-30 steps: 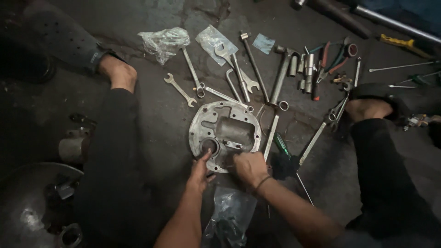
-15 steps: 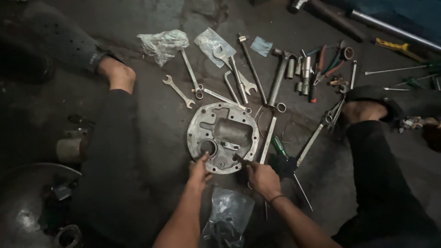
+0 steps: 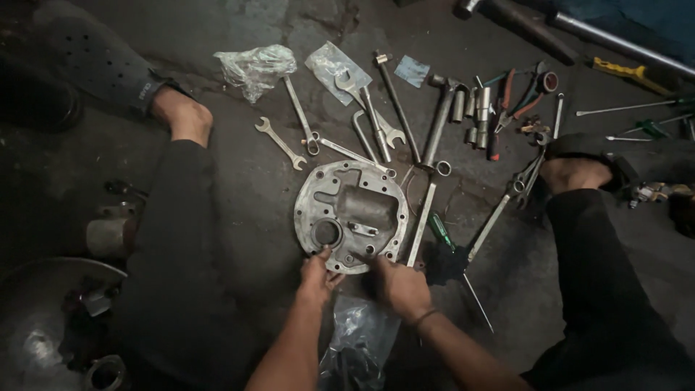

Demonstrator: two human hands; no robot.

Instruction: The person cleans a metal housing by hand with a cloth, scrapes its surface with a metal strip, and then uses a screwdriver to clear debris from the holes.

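Note:
A round grey metal cover plate with bolt holes and a round bore lies flat on the dark floor between my legs. My left hand grips the plate's near rim just below the bore, thumb on top. My right hand, with a band on its wrist, has its fingers curled over the near right rim of the plate. Whether a small tool is also in that hand is hidden. A long flat metal bar lies against the plate's right side.
Spanners, a ratchet handle, sockets, pliers and screwdrivers are spread beyond and right of the plate. Plastic bags lie at the back and under my forearms. My feet flank the tools; metal parts sit left.
My right hand moved off the plate's near part to the right, then came back left onto its near right rim. My left hand slid from the bore down to the near rim.

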